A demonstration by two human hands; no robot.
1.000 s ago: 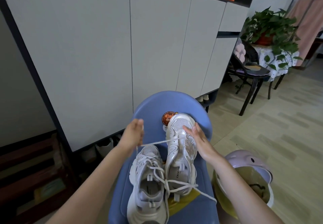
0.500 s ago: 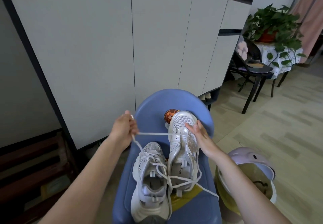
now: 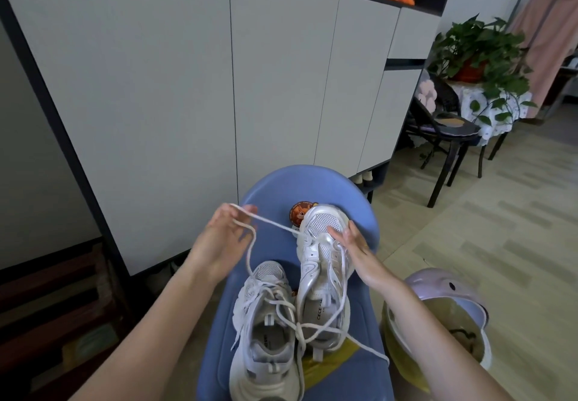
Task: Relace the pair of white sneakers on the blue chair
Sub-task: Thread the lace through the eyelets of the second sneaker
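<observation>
Two white sneakers lie on the blue chair [image 3: 312, 181]. The left sneaker [image 3: 266, 332] points away from me, its laces loose and tangled. The right sneaker [image 3: 323, 260] lies further back, its toe against the chair back. My left hand [image 3: 223, 238] pinches a white lace [image 3: 272, 224] that runs taut from that sneaker's toe eyelets, and the lace's slack drops toward the left sneaker. My right hand [image 3: 353, 249] holds the right sneaker's outer side near the toe, fingers on the upper.
A white cabinet [image 3: 187, 87] stands right behind the chair. A lilac bin [image 3: 438, 288] with an open lid sits at my right. A round sticker [image 3: 298, 213] shows on the chair back and yellow paper [image 3: 325, 366] lies under the shoes. A black chair [image 3: 450, 138] and a potted plant [image 3: 478, 53] stand further right.
My left hand has drawn the lace out of the right sneaker, up and to the left, and its fingers have loosened. My right hand has stayed on the sneaker.
</observation>
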